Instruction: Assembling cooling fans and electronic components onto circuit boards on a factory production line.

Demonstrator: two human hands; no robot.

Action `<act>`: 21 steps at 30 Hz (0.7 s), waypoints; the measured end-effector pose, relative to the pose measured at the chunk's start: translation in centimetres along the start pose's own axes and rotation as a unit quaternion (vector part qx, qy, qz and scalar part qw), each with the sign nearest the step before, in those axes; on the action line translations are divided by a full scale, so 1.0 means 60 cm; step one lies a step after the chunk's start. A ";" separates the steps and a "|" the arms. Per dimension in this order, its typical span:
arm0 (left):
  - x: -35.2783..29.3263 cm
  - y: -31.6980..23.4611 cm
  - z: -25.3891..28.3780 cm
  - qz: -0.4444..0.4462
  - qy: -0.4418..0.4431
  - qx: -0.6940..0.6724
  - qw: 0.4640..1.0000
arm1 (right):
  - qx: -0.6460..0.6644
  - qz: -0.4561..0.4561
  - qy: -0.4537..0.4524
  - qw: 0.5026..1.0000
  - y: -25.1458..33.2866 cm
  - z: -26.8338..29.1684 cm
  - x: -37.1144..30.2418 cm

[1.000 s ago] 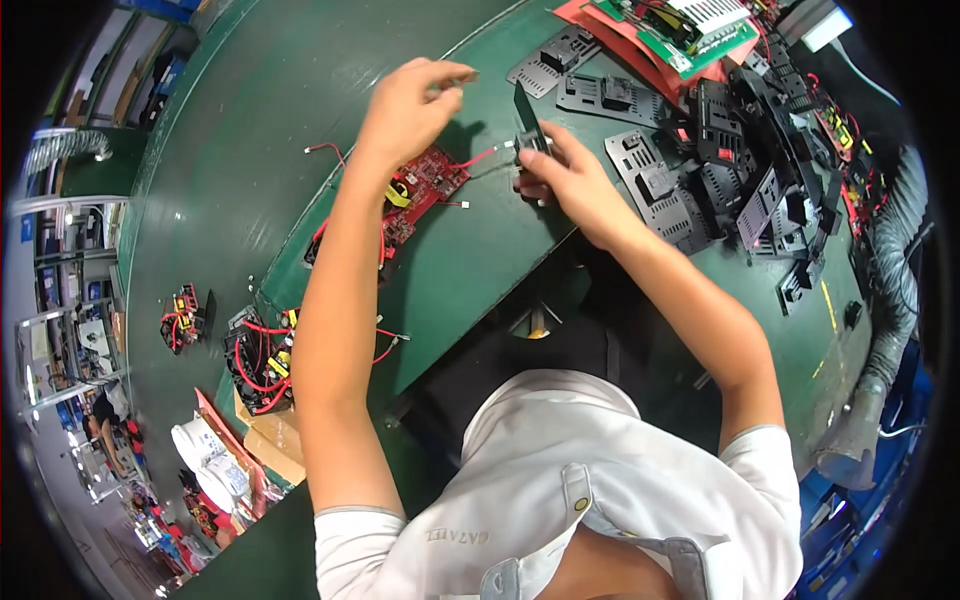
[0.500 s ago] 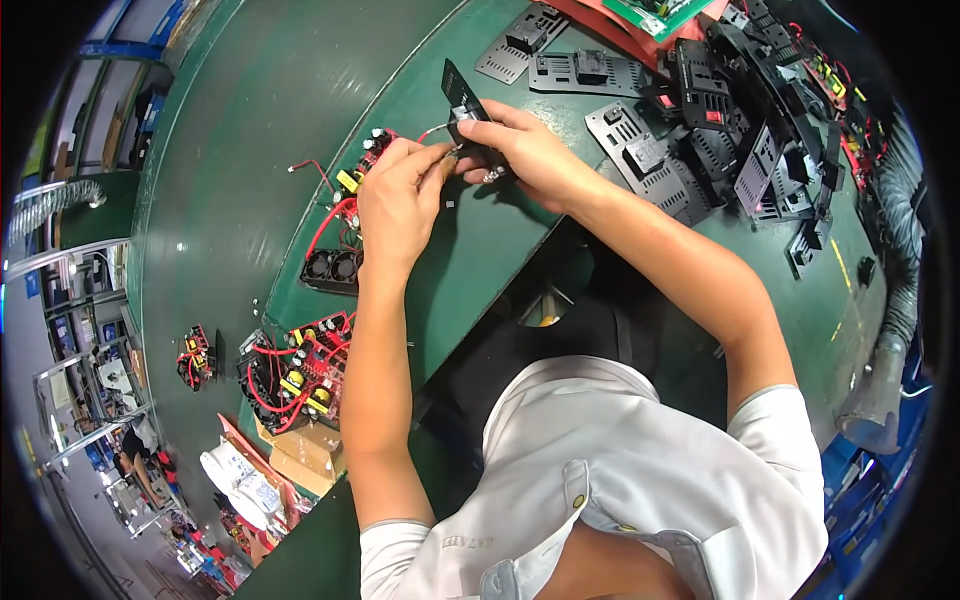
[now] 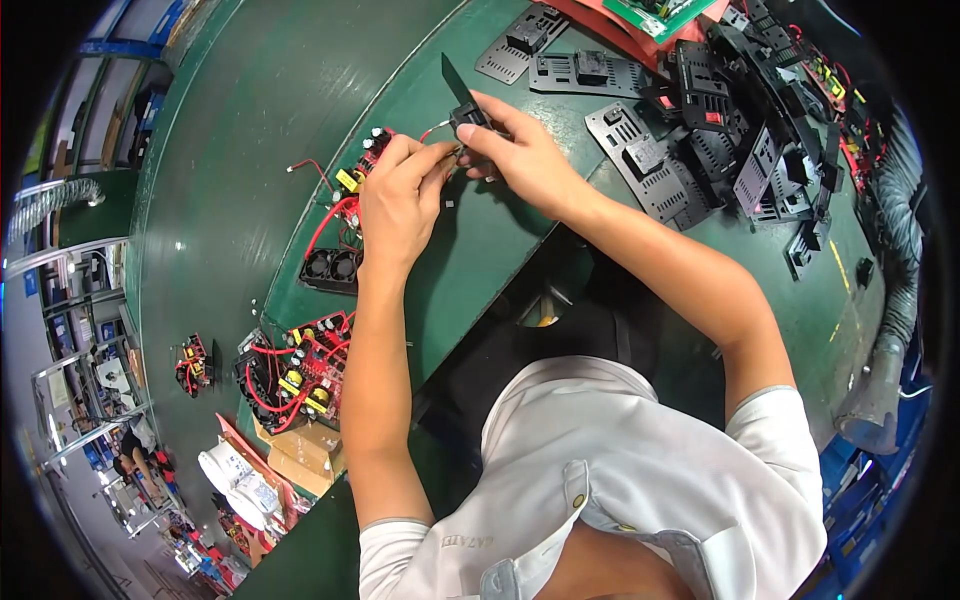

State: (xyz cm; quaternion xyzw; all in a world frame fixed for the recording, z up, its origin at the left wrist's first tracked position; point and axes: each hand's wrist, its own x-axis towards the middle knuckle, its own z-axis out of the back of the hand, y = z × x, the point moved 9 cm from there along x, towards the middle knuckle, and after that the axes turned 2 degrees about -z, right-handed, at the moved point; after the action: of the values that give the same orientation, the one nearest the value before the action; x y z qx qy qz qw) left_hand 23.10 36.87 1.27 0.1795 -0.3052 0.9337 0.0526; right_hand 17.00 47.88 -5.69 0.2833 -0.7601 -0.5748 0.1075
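Observation:
My right hand grips a black vented panel with a black socket block on it, tilted nearly edge-on above the green table. Close against the panel's near side, my left hand is closed, thumb and forefinger pinched together. What sits in that pinch is too small and covered to name. A thin wire runs to the panel from the red circuit board beside my left hand. That board has yellow parts and red wires, and two small black fans lie at its near end.
More black panels lie spread and piled at the right. Another wired circuit board rests left of my left forearm, near a cardboard box. A smaller board sits farther left. A flexible duct hangs along the right edge.
My right hand has turned the panel, so its face shows less and the socket block shows more. My left hand keeps its pinch in almost the same place.

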 end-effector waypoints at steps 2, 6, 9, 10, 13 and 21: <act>0.000 -0.002 -0.002 0.002 0.004 0.005 1.000 | -0.007 0.005 0.001 1.000 0.004 -0.002 -0.003; -0.001 -0.001 0.001 -0.015 -0.009 0.030 0.999 | -0.044 0.023 0.005 0.999 0.013 -0.008 -0.008; -0.004 -0.001 0.007 -0.039 -0.036 0.024 0.998 | -0.092 0.022 -0.006 0.995 0.013 -0.007 -0.012; -0.005 -0.012 0.005 -0.066 -0.030 0.059 0.996 | -0.156 0.069 -0.027 0.985 0.025 -0.006 -0.016; -0.002 -0.037 -0.004 -0.118 -0.021 0.125 0.985 | -0.262 0.128 -0.082 0.953 0.041 -0.008 -0.032; 0.000 -0.018 -0.020 -0.058 0.002 0.106 0.993 | -0.125 0.020 -0.029 0.992 0.004 0.004 -0.013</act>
State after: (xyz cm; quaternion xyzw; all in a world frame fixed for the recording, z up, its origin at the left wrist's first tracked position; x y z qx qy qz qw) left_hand 22.92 38.45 0.96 0.1999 -0.1938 0.9565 0.0876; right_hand 17.45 48.56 -5.45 0.2358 -0.6907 -0.6708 0.1319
